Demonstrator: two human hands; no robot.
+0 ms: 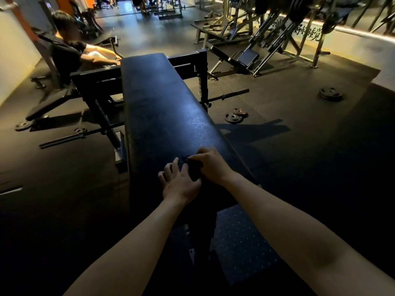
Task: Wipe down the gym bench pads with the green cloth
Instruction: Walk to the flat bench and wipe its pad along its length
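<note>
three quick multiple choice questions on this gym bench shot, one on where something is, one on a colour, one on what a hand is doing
1. Where on the bench pad are the left hand and the right hand?
A) at its far end
B) at its near end
C) off the pad, on the floor

2. What colour is the bench pad?
A) red
B) white
C) black

3. What is the right hand doing?
A) gripping the cloth
B) holding a water bottle
C) hanging free in the air

Answers:
1 B, both hands sit at the end of the pad closest to the camera.
2 C, the pad's surface is black with a faint sheen.
3 A, its fingers curl over the cloth, which looks dark in this light, while the left hand lies beside it with fingers spread.
</note>
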